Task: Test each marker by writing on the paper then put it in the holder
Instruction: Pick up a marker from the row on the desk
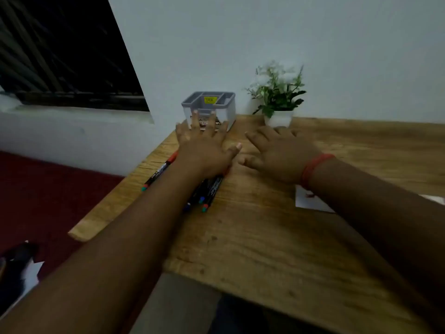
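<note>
Both hands reached out flat over the table (265, 237). The left hand (204, 150) had its fingers spread wide and held nothing; its fingertips lay in front of the holder (209, 109). The right hand (280, 153) was spread open too, holding nothing. The markers (207, 189) lay on the table under the left wrist. The paper (310, 201) peeked out under the right arm. A plant (277, 92) stood beside the holder.
</note>
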Tool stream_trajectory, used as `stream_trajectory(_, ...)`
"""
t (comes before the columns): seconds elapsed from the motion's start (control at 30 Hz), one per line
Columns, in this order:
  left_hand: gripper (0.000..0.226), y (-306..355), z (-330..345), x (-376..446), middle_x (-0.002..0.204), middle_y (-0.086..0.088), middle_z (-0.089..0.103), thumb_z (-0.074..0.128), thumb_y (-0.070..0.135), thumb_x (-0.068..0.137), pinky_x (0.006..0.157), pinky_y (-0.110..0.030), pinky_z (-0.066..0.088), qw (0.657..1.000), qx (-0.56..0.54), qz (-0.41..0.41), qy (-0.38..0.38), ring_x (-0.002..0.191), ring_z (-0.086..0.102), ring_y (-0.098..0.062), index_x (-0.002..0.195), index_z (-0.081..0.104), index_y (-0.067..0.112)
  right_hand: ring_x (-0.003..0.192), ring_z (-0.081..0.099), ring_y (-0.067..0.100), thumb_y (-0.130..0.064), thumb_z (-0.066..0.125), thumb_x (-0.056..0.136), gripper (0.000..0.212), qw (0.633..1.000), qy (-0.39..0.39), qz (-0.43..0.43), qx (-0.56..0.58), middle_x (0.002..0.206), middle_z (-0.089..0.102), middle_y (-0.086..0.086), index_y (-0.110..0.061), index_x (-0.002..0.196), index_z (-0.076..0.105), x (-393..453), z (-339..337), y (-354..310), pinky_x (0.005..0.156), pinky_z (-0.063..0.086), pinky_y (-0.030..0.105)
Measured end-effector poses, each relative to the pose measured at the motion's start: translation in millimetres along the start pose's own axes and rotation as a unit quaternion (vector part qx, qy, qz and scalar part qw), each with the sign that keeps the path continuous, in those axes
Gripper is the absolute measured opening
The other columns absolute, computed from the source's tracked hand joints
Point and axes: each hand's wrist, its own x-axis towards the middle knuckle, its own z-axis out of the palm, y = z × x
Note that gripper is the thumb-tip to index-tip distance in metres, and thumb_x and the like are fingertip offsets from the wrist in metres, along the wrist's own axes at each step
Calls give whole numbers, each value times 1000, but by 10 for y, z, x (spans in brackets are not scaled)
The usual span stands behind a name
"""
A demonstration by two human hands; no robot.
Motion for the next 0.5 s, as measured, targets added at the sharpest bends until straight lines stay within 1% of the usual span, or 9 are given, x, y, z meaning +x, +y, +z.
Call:
stream_trajectory(0.07, 76, 48, -26, -129, 167, -1, -12, 15, 72, 94, 112, -69, -15, 999, 4, 4, -37, 149, -23, -33, 159, 5, 33, 147, 27, 33, -82, 11, 84, 89, 1000, 3, 20, 16, 166, 22, 2, -33, 158, 15, -126, -12, -22, 114, 28, 55)
stream_trajectory(0.1, 74, 72, -32, -183, 167, -1, -9, 18, 69, 95, 112, -70, -14, 999, 5, 7, -47, 150, -21, -33, 158, 12, 32, 148, 26, 33, -83, 10, 83, 90, 999, 5, 31, 11, 166, 21, 2, -33, 158, 16, -187, -3, -26, 115, 26, 56)
stream_trajectory(0.17, 64, 124, -54, -281, 168, -3, 1, 28, 61, 98, 112, -70, -12, 999, 3, 14, -48, 152, -13, -34, 152, 32, 28, 149, 25, 33, -84, 7, 80, 94, 998, -3, 55, 3, 167, 21, 2, -33, 158, 18, -310, 3, -44, 117, 24, 58)
stream_trajectory(0.23, 49, 175, -87, -339, 164, -7, 21, 38, 51, 98, 112, -71, -10, 999, -2, 20, -34, 152, 2, -35, 138, 51, 25, 150, 25, 32, -83, 9, 83, 90, 997, -1, 73, 0, 166, 22, 2, -33, 157, 19, -419, 27, -74, 116, 23, 60)
stream_trajectory(0.27, 44, 200, -105, -379, 158, -8, 33, 42, 46, 96, 113, -72, -7, 999, 4, 24, -23, 150, 12, -34, 131, 56, 24, 149, 26, 31, -81, 11, 86, 87, 997, 2, 79, -1, 166, 24, 2, -32, 157, 21, -492, 26, -87, 116, 24, 61)
stream_trajectory(0.3, 41, 231, -123, -411, 150, -8, 42, 43, 43, 94, 113, -73, -4, 1000, 14, 26, -12, 147, 21, -34, 127, 58, 22, 148, 28, 31, -80, 13, 88, 84, 997, 9, 83, -2, 164, 27, 3, -31, 156, 23, -559, 28, -102, 115, 25, 60)
stream_trajectory(0.37, 42, 293, -138, -447, 146, -9, 44, 46, 40, 90, 113, -73, 1, 998, 54, 27, 5, 141, 28, -34, 126, 59, 21, 145, 33, 30, -77, 16, 91, 79, 996, 19, 81, -8, 161, 33, 3, -30, 153, 29, -693, 27, -127, 113, 28, 60)
stream_trajectory(0.5, 48, 398, -239, -431, 151, -12, 36, 53, 40, 85, 113, -71, 5, 994, 108, 20, 10, 142, 24, -36, 128, 61, 20, 141, 39, 27, -77, 13, 89, 80, 996, 58, 72, -13, 156, 40, 2, -29, 150, 36, -876, -32, -146, 112, 32, 57)
